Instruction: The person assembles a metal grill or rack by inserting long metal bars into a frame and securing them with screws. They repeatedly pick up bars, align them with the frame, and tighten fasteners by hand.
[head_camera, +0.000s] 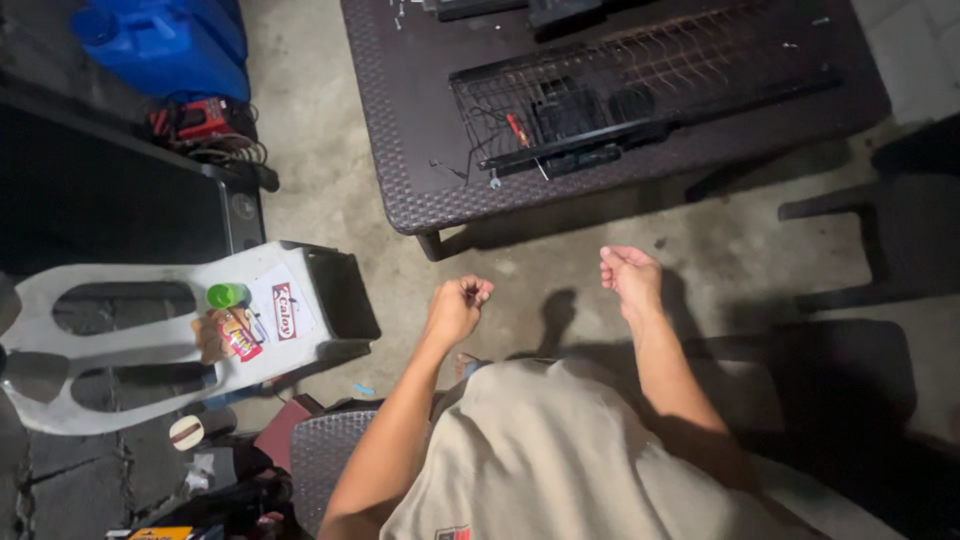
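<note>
My left hand (458, 307) hangs over the concrete floor with its fingers curled into a loose fist, holding nothing. My right hand (630, 275) is out in front at about the same height, fingers bent inward and also with nothing in it. Both hands are short of the dark woven table (400, 150), which stands just ahead. On that table lies a black wire grille (640, 70) with a red-handled screwdriver (517, 130) under it. My beige shirt fills the bottom of the view.
A white plastic chair (120, 345) lies tipped at the left, carrying a green cap (226, 295), a snack packet (225, 335) and a white label. A blue jerrycan (165, 45) and a red tool (195, 118) sit at top left. A dark chair (900, 220) stands at right.
</note>
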